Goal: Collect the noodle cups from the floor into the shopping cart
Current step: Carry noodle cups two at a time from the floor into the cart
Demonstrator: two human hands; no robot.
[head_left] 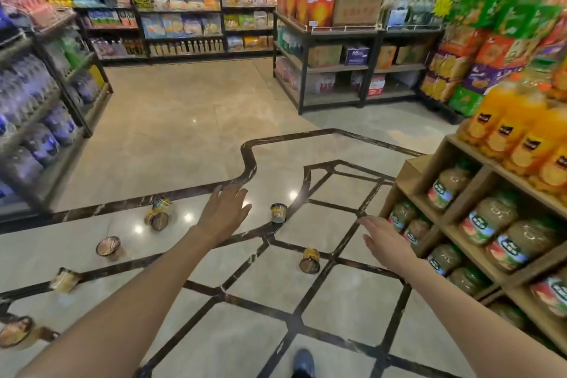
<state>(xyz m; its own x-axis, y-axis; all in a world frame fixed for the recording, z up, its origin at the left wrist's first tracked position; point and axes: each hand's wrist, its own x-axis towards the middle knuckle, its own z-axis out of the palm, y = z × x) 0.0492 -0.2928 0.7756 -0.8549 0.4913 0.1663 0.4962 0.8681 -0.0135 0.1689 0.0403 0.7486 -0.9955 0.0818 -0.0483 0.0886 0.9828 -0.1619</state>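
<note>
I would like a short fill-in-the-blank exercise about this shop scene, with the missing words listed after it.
1. The noodle cups lie scattered on the ____.
2. Both the left hand and the right hand are ____ and hold nothing.
3. The orange juice bottles stand on the wooden shelf to the person's ____.
4. No shopping ____ is in view.

Missing words: floor; open; right; cart
</note>
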